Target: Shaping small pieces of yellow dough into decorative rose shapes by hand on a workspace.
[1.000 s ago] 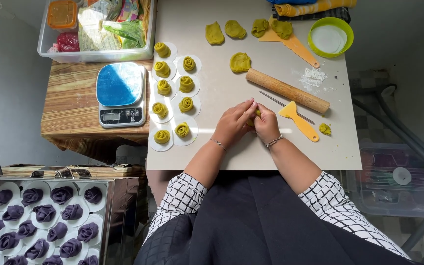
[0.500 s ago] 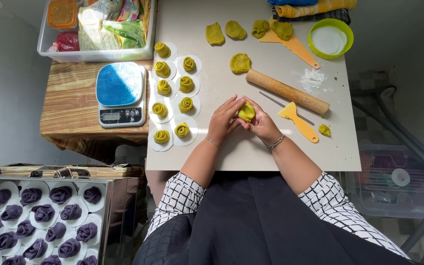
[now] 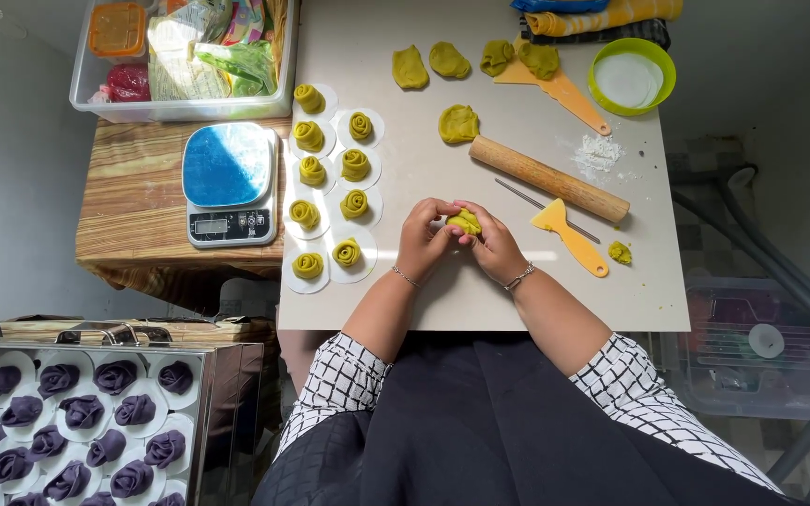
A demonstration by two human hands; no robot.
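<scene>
A yellow-green dough roll point(image 3: 465, 223) sits between both my hands above the grey table point(image 3: 517, 300). My left hand point(image 3: 424, 239) grips its left side and my right hand point(image 3: 494, 245) pinches its right side. To the left, several finished yellow-green dough roses point(image 3: 346, 252) rest on round white papers. A wooden rolling pin point(image 3: 547, 178) lies just beyond my right hand, with a thin metal stick point(image 3: 541, 207) and a yellow scraper point(image 3: 574, 238) beside it.
Flat dough pieces point(image 3: 458, 123) lie at the table's far side, near a second scraper point(image 3: 564, 89) and a green bowl point(image 3: 630, 77). A blue kitchen scale point(image 3: 229, 183) stands on a wooden side table; a clear bin point(image 3: 185, 56) is behind it. Purple dough roses point(image 3: 77, 422) fill a steel tray.
My hands have lifted the dough roll slightly off the table and drawn together around it, turning it between the fingers.
</scene>
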